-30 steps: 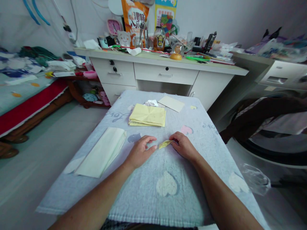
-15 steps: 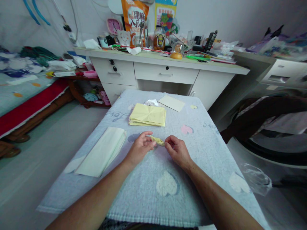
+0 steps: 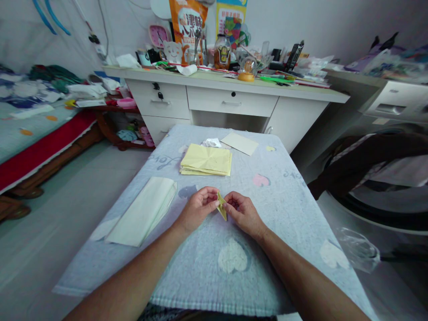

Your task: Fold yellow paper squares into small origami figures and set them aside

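Observation:
A small piece of folded yellow paper [image 3: 222, 207] is held upright and slanted above the cloth-covered table [image 3: 200, 263]. My left hand [image 3: 201, 206] pinches its left side between thumb and fingers. From the right, my right hand [image 3: 243, 211] grips the same paper, thumb against its face. The fingertips behind the paper are partly hidden. Just beyond the hands lies a stack of yellow paper sheets [image 3: 205, 159] with crease lines on the top one. To the left of my left hand rests a folded pale green-white sheet bundle [image 3: 143, 211].
A cream card [image 3: 240, 144] and a crumpled white tissue [image 3: 211, 142] lie at the table's far end. Behind stands a white desk [image 3: 230, 100] crowded with a jar [image 3: 222, 52] and other items. A washing machine [image 3: 384, 111] is at right, a bed [image 3: 36, 133] at left.
The folded yellow paper has turned from lying nearly sideways to standing steeply slanted. My right hand has moved left, closer to my left hand, and both now pinch the paper.

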Demonstrator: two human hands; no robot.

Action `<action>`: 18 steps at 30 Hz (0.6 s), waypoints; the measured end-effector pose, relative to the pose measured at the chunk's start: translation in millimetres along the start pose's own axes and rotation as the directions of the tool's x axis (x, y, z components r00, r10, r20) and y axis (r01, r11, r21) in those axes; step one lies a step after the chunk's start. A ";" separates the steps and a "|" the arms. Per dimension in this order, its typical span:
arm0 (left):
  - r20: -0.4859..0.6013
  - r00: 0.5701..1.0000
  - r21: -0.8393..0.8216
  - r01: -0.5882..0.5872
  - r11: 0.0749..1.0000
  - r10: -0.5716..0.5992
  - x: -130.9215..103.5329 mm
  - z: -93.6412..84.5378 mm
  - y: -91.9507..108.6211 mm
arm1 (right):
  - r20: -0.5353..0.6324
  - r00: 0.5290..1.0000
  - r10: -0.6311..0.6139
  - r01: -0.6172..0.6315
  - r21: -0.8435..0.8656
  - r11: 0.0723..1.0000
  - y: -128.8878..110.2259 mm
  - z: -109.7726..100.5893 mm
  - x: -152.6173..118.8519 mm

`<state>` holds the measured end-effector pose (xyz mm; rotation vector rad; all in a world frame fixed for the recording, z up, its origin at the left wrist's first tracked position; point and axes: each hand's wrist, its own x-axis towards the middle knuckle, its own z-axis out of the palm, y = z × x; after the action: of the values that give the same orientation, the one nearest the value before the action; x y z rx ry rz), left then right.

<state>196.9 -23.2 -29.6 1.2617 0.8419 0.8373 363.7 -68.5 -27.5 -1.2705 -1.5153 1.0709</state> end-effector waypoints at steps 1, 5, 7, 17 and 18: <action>0.008 1.000 0.008 0.002 1.000 -0.002 -0.2 0.4 -0.4 | 0.000 1.000 0.011 -0.011 -0.002 1.000 -0.1 1.3 0.3; 0.046 0.999 0.001 0.016 1.000 -0.016 -1.1 1.8 -2.2 | -0.043 0.998 0.040 -0.043 -0.074 0.996 1.5 5.1 1.1; 0.059 0.998 -0.015 0.018 1.000 -0.017 -2.0 2.6 -1.9 | -0.052 0.998 0.036 -0.042 -0.117 0.992 3.7 5.7 1.4; 0.110 0.992 -0.049 0.067 0.997 -0.062 -4.7 3.0 2.7 | -0.110 0.993 0.051 -0.073 -0.203 0.977 4.7 4.8 2.2; 0.129 0.990 -0.062 0.063 0.996 -0.055 -4.6 2.8 2.4 | -0.111 0.992 0.052 -0.074 -0.204 0.976 4.2 5.1 2.2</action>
<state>197.1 -28.3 -26.5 1.2131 0.7405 0.7242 359.7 -66.3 -32.7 -1.5045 -1.5456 0.8878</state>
